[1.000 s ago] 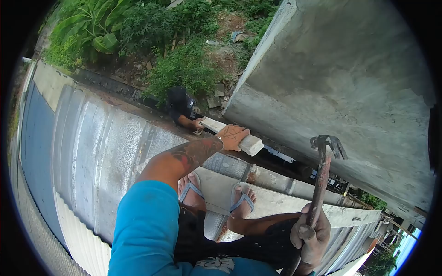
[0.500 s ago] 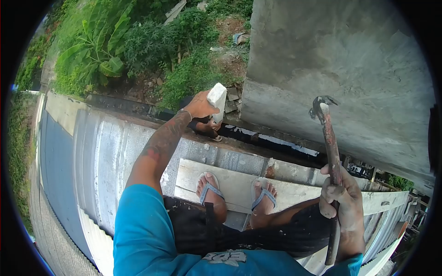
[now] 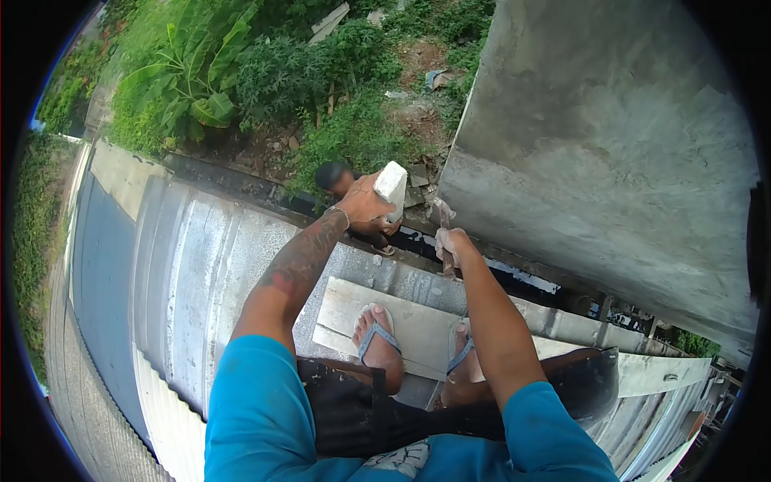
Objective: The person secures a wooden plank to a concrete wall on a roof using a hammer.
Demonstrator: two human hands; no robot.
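- Running across the left of the view, a ribbed grey corrugated metal roof (image 3: 185,265) is seen, and every place below is given relative to it.
- Beyond its far edge, on the ground below, green broad-leaved plants and shrubs (image 3: 241,72) are spread.
- At that far edge, a second person's dark-haired head (image 3: 331,175) is seen, lower than the roof.
- Above that edge the tattooed left hand (image 3: 365,202) is stretched out, and its fingers are wrapped tightly around a pale rectangular block (image 3: 391,186), which is held tilted in the air, clear of the roof.
- A pale flat wooden plank (image 3: 418,321) is laid on the right part of the roof, and two feet in blue flip-flops (image 3: 377,337) are planted on it.
- Just right of the block, over the gap beyond the roof's edge, the right hand (image 3: 452,243) is closed around a rusty-handled hammer (image 3: 443,217), whose head is blurred.
- The two hands are kept close together but apart, not touching.
- Right of the roof, across a dark gap, a rough grey concrete wall (image 3: 610,145) is raised.
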